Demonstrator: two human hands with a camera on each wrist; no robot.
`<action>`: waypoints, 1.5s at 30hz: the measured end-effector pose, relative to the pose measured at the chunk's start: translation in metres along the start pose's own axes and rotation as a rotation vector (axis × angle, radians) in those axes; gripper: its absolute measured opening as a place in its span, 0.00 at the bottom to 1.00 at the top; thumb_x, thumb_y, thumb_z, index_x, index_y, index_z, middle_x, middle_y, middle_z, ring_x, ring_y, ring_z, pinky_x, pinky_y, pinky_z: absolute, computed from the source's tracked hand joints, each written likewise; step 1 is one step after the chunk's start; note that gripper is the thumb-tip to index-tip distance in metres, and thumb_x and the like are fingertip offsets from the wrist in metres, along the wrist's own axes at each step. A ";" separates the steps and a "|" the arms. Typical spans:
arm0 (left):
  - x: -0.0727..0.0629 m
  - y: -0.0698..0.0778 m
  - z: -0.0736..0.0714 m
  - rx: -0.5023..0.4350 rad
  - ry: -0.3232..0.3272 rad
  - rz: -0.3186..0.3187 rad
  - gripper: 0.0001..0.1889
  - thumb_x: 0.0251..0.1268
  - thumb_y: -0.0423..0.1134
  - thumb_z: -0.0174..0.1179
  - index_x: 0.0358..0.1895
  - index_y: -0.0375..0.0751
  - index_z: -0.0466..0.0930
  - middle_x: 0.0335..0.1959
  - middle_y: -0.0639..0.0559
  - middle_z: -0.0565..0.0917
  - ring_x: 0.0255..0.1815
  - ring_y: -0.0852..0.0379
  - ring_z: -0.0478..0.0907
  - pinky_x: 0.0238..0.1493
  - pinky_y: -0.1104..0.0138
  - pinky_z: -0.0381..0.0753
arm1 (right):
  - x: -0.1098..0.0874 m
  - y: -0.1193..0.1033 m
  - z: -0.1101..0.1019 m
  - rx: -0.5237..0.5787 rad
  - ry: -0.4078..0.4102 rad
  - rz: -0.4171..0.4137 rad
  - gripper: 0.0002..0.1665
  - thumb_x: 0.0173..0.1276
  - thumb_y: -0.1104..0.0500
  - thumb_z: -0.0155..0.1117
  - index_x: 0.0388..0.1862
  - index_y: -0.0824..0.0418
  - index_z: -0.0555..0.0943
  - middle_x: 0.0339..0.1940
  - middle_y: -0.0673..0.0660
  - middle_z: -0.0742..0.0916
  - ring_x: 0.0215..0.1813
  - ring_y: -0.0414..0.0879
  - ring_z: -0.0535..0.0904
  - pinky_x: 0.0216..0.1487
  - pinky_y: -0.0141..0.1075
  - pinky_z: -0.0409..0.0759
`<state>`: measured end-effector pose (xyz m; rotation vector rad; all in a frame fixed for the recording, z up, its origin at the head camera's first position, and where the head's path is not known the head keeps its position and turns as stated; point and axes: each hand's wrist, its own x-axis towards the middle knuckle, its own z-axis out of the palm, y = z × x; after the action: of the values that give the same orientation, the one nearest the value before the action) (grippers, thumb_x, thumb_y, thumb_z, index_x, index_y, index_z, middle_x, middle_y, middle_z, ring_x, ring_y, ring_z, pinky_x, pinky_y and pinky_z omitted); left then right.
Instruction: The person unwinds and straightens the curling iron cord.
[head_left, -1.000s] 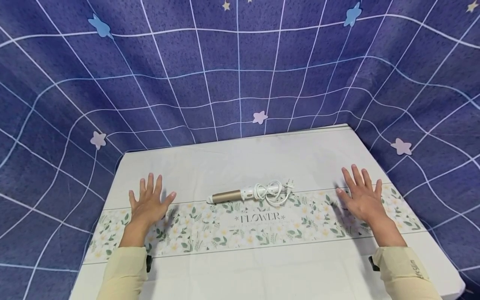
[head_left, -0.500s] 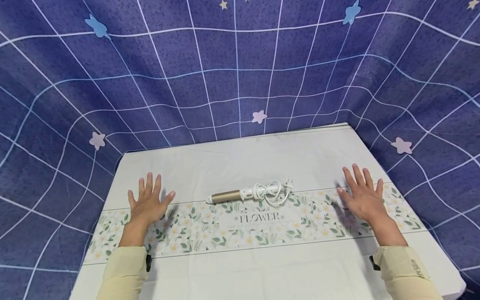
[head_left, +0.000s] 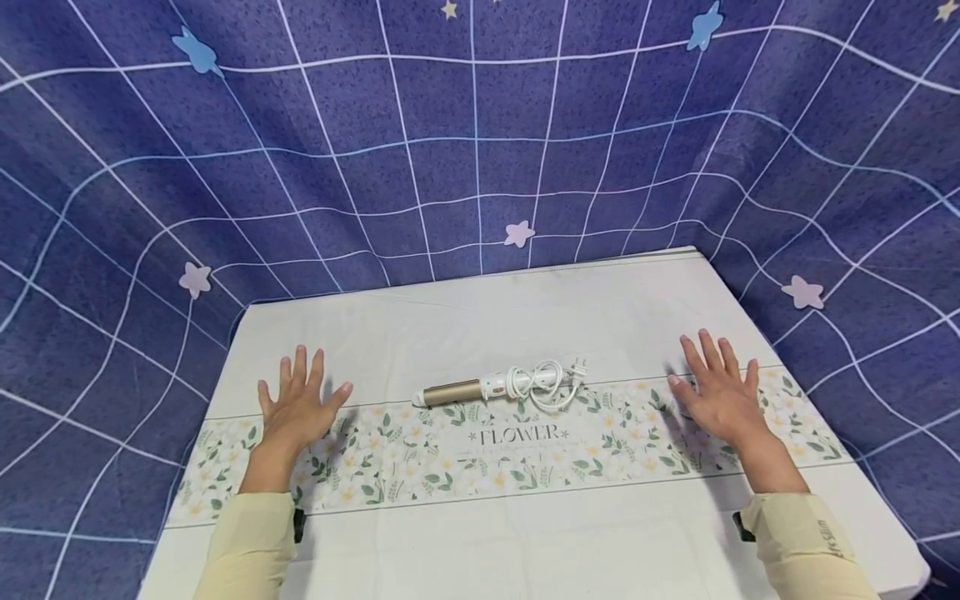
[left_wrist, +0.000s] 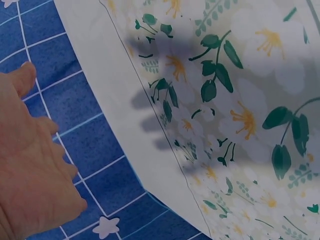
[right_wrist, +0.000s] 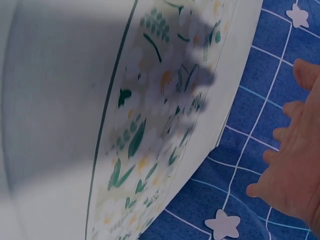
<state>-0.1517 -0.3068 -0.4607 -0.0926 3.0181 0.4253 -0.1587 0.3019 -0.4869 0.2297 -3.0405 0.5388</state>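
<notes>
A white and gold curling iron point(head_left: 453, 392) lies across the middle of the table in the head view. Its white cord point(head_left: 551, 385) is coiled over the handle, and the plug sits at the right end. To its left, my left hand point(head_left: 294, 410) is held above the table with fingers spread, touching nothing. My right hand point(head_left: 723, 404) hovers likewise on the other side, palm down and fingers apart. Both wrist views show the left hand point(left_wrist: 37, 160) and the right hand point(right_wrist: 295, 155) clear of the tablecloth, their shadows falling on it.
The table wears a white cloth point(head_left: 480, 542) with a flowered band point(head_left: 420, 467) lettered "FLOWER". A blue gridded curtain point(head_left: 480, 167) with stars encloses its back and both sides.
My right hand has shifted slightly to the left in the last half second. The left hand and the curling iron stay in place.
</notes>
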 end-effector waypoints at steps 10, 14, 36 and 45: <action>0.000 0.005 0.007 -0.036 0.000 0.003 0.47 0.68 0.71 0.34 0.77 0.44 0.32 0.76 0.47 0.21 0.75 0.42 0.18 0.63 0.37 0.15 | 0.001 -0.017 0.007 0.065 -0.005 -0.012 0.42 0.76 0.40 0.42 0.79 0.56 0.44 0.78 0.65 0.47 0.77 0.61 0.29 0.65 0.66 0.22; -0.001 0.008 0.010 -0.051 0.003 0.008 0.47 0.67 0.70 0.36 0.77 0.42 0.34 0.76 0.46 0.23 0.75 0.38 0.22 0.63 0.37 0.16 | 0.003 -0.022 0.010 0.094 -0.001 -0.017 0.43 0.76 0.40 0.44 0.79 0.56 0.44 0.78 0.66 0.48 0.77 0.62 0.31 0.66 0.67 0.25; 0.008 0.045 0.026 -0.138 0.066 0.071 0.44 0.65 0.65 0.51 0.73 0.35 0.56 0.74 0.33 0.51 0.75 0.35 0.42 0.67 0.40 0.22 | 0.012 -0.059 0.037 0.258 0.168 -0.004 0.36 0.73 0.53 0.55 0.74 0.64 0.57 0.72 0.70 0.63 0.71 0.68 0.56 0.65 0.64 0.56; 0.016 0.058 0.034 -0.140 0.115 0.101 0.41 0.61 0.61 0.60 0.70 0.37 0.63 0.71 0.36 0.59 0.73 0.37 0.49 0.69 0.41 0.26 | 0.013 -0.073 0.045 0.323 0.134 0.023 0.37 0.74 0.52 0.55 0.75 0.63 0.56 0.72 0.68 0.63 0.70 0.68 0.59 0.62 0.63 0.62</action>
<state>-0.1687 -0.2428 -0.4789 0.0268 3.1119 0.6625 -0.1614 0.2173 -0.5033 0.1609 -2.8162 1.0027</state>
